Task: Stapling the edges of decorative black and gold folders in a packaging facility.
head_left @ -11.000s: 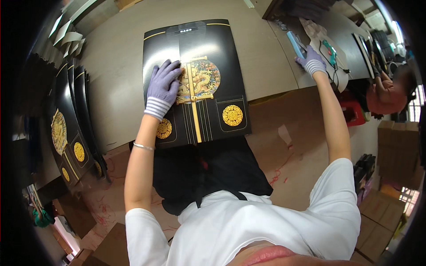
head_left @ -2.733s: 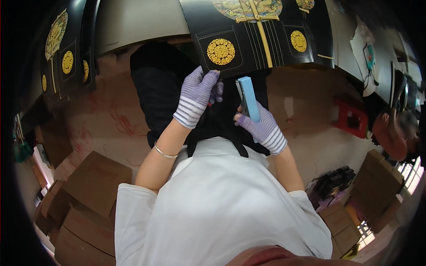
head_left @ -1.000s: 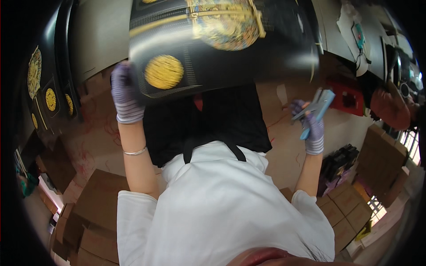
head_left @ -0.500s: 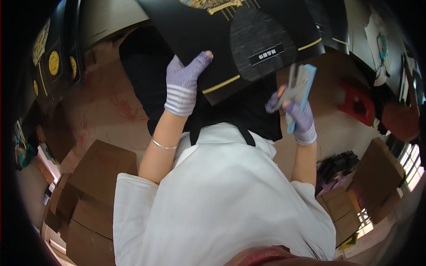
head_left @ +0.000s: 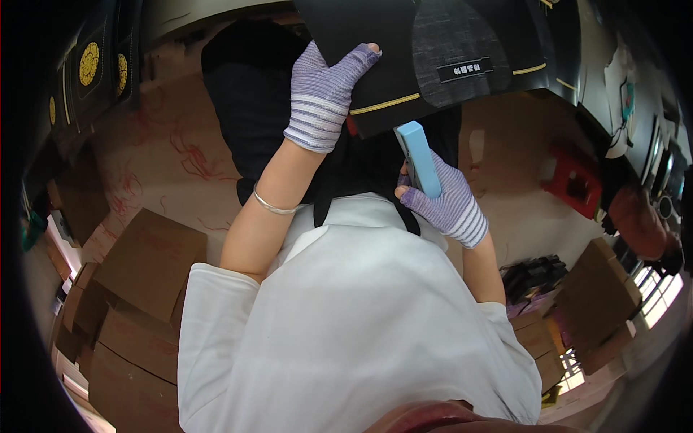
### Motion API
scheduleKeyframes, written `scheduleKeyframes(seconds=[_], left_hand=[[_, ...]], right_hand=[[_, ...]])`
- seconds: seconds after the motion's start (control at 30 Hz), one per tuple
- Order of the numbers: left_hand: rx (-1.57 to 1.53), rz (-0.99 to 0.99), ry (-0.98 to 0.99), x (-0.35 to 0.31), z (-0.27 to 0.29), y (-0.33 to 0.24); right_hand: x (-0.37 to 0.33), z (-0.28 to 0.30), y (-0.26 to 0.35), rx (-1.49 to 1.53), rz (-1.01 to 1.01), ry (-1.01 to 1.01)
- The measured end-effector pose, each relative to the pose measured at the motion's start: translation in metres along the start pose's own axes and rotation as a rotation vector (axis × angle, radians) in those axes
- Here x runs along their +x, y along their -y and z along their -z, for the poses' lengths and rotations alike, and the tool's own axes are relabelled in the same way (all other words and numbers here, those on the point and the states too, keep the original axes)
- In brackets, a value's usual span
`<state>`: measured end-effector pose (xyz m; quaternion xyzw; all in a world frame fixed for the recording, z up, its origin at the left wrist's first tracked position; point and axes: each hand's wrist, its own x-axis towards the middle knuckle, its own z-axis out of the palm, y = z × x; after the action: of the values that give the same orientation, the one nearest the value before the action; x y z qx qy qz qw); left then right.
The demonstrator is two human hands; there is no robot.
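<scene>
Leftward has come the blue stapler (head_left: 421,160), swung with the right hand (head_left: 449,202) closer to the left hand (head_left: 321,86) than half a second ago. Right fingers curl snugly round its body, its head jutting ahead of them beside the near edge of the black card (head_left: 386,65); contact is unclear. Left thumb presses on top of this card, fingers hidden beneath, gripping its side; it spreads rightward from that hand.

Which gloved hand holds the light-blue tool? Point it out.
The right hand grips the light-blue tool; the left hand holds the black sheet by its edge.
</scene>
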<state>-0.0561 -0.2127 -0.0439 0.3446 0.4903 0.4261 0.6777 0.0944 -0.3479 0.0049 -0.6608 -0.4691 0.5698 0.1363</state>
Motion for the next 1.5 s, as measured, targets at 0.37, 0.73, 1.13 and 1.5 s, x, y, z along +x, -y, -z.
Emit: scheduleKeyframes(seconds=[0.37,0.73,1.13,1.5], left_hand=[[0.035,-0.118,0.002,-0.003,-0.013,0.000],[0.077,0.062,-0.014,-0.003,0.031,-0.024],[0.626,-0.089,0.277,0.071,-0.084,-0.073],[1.305,-1.243,-0.495,0.065,0.067,-0.166]], right_hand=[[0.019,-0.013,0.009,0.201,-0.165,-0.116],[0.008,0.089,-0.040,0.328,-0.098,-0.414],[-0.031,0.103,-0.083,0.741,-0.073,-0.738],[-0.028,0.083,-0.094,0.810,0.057,-0.532]])
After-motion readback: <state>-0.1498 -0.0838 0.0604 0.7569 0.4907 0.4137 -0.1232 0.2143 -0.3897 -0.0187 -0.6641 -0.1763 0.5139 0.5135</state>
